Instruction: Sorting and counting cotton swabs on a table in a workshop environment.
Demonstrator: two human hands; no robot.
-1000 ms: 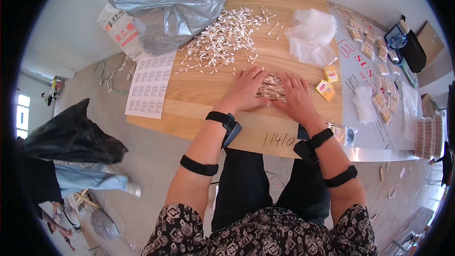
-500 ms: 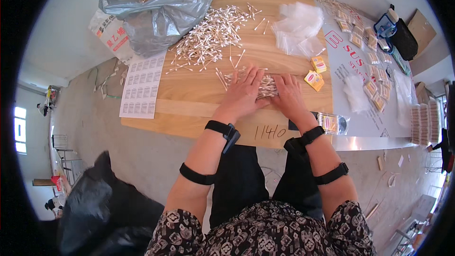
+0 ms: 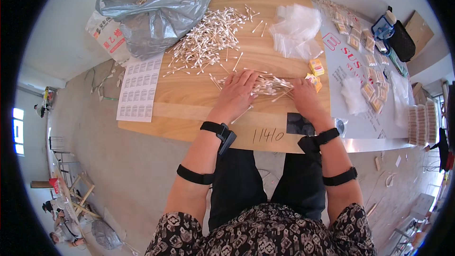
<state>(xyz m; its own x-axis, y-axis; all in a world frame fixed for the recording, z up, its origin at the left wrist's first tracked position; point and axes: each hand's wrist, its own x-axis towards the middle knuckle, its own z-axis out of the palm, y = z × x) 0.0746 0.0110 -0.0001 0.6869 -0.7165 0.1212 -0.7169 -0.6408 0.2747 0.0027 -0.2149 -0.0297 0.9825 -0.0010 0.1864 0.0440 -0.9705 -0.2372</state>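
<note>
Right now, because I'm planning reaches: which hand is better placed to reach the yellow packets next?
Probably the right hand: it lies just beside the yellow packets, while the left hand is farther off, across the loose bunch of cotton swabs.

Even, pale daylight across the wooden table (image 3: 189, 97).
From where I stand, the left window (image 3: 18, 123) glares white, glints catch the grey bag (image 3: 161, 21) and metal edge (image 3: 365, 145), and shadows fall soft; walls (image 3: 54, 59) bow toward blackened corners, where far details turn mushy.
</note>
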